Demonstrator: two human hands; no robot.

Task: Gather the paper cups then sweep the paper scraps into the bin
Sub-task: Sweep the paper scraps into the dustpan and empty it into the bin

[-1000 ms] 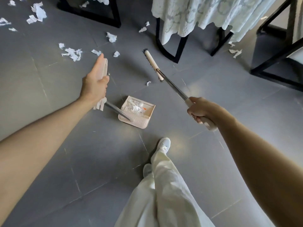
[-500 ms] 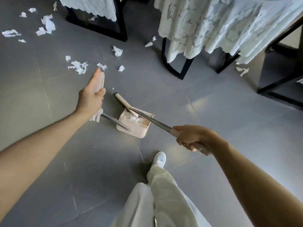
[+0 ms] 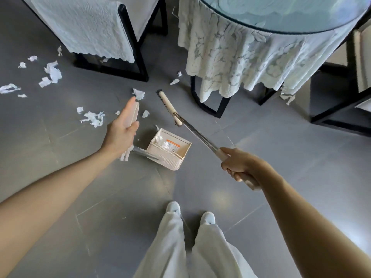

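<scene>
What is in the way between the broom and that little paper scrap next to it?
Nothing visible. Only bare floor lies between the broom head and the paper scrap, and from the scrap on to the dustpan.

1. The dustpan (image 3: 170, 157) sits on the floor (image 3: 281, 157) ahead of the person's shoes (image 3: 173, 206), with scraps inside it.
2. The left hand (image 3: 120, 135) holds the dustpan's handle, to the left of the pan.
3. The right hand (image 3: 239, 165), to the right of the pan, grips the broom (image 3: 197, 132), whose head is beyond the dustpan, near the draped table (image 3: 241, 57).
4. Paper scraps (image 3: 93, 118) lie scattered on the floor farther left.
</scene>
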